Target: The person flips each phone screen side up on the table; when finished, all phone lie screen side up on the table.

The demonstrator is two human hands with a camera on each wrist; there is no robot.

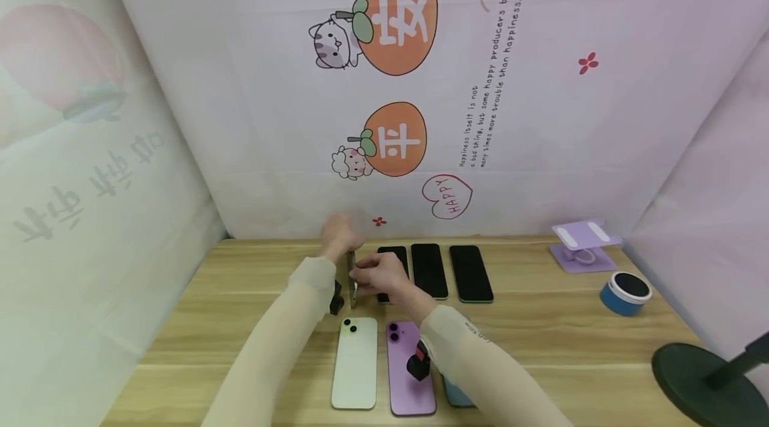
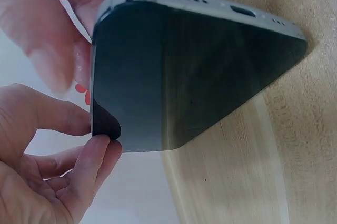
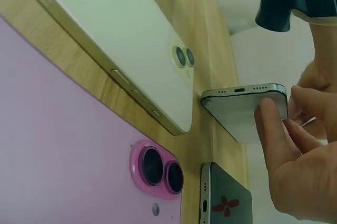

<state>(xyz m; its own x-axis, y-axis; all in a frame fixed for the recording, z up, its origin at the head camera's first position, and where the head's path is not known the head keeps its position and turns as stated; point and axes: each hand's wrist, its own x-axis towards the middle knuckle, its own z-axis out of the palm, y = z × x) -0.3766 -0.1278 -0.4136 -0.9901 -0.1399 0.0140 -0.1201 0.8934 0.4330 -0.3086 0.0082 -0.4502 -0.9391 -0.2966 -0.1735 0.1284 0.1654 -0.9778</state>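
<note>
A smartphone [image 1: 352,283] stands on its long edge on the wooden table, its dark screen facing the left wrist camera and a pale surface facing the right. At the far upper corner my left hand [image 2: 52,166] pinches it between thumb and fingers. My right hand [image 3: 300,176] touches the pale side with outstretched fingers; its blurred thumb, in the left wrist view, hovers off the screen. Nearer me lie a white phone [image 1: 354,373], a purple phone [image 1: 408,393] and a bluish phone [image 1: 458,395], the last partly hidden by my right sleeve.
Right of my hands, phones with black screens lie in a row: one partly covered [image 1: 393,257], a middle one [image 1: 429,271] and another [image 1: 471,273]. Farther right are a purple stand [image 1: 579,243], a blue round container [image 1: 625,295] and a dark round base [image 1: 703,380].
</note>
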